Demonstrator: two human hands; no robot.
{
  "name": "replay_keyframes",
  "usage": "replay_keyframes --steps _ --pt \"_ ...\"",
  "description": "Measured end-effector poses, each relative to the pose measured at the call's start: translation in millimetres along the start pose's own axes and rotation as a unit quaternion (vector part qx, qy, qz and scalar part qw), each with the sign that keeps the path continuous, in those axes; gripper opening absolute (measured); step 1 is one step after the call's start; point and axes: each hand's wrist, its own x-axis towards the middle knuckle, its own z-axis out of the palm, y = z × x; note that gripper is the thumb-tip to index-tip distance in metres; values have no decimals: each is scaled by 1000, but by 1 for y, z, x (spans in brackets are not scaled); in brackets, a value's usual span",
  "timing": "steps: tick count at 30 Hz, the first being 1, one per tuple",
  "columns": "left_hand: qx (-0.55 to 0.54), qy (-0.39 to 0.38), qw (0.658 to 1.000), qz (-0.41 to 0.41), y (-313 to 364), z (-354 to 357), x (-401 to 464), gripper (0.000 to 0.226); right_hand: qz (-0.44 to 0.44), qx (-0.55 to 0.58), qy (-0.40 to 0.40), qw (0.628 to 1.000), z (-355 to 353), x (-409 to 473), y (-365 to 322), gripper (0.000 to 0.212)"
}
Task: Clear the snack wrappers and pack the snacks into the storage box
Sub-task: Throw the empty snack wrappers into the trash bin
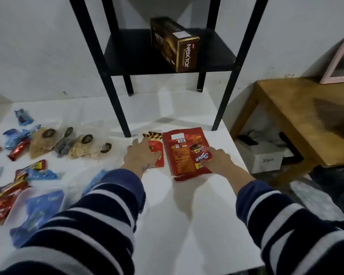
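1. Your two arms reach forward over the white table (187,225), both in dark sleeves with white stripes.
2. To your near left, blue packets (42,207) and red packets (0,207) lie scattered flat on the table, some overlapping one another.
3. Your left hand (141,155) lies palm down, fingers spread wide, on a small red wafer-roll pack (156,147); whether it grips the pack or only presses on it cannot be told.
4. Your right hand (216,157) rests on the lower right part of a larger red pouch (185,153), fingers loosely curled on its surface; whether it grips cannot be told.
5. The two red packs lie flat, just beside each other, near the table's right edge.
6. Left of your left hand, a row of clear bags (68,143) with pale and grey snacks lies side by side, each with a dark round label.
7. Beyond them, near the wall, a few more blue wrappers (23,117) lie crumpled.
8. A black metal rack (167,54) stands on the table behind the red packs, its front legs just beyond them.
9. On the rack's shelf sits a brown biscuit box (175,44), turned at an angle.
10. To the right, off the table, stands a wooden side table (306,116), with a white box (266,161) beneath it.
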Motion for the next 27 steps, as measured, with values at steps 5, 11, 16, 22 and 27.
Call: replay_keyframes --steps 5,11,16,22,27 --pt "41 -22 997 -55 8 12 30 100 54 -41 61 996 12 19 -24 64" --pt "-1 -13 997 -79 11 25 28 94 84 72 69 991 7 24 -30 50" --pt "-38 -8 997 -69 4 25 12 95 62 231 67 969 -8 6 -15 40" --pt "-102 35 993 -46 13 8 -44 95 -2 322 76 944 -40 -52 -2 43" --pt "-147 114 982 -28 6 -16 -111 93 -61 356 82 929 -64 -120 4 42"
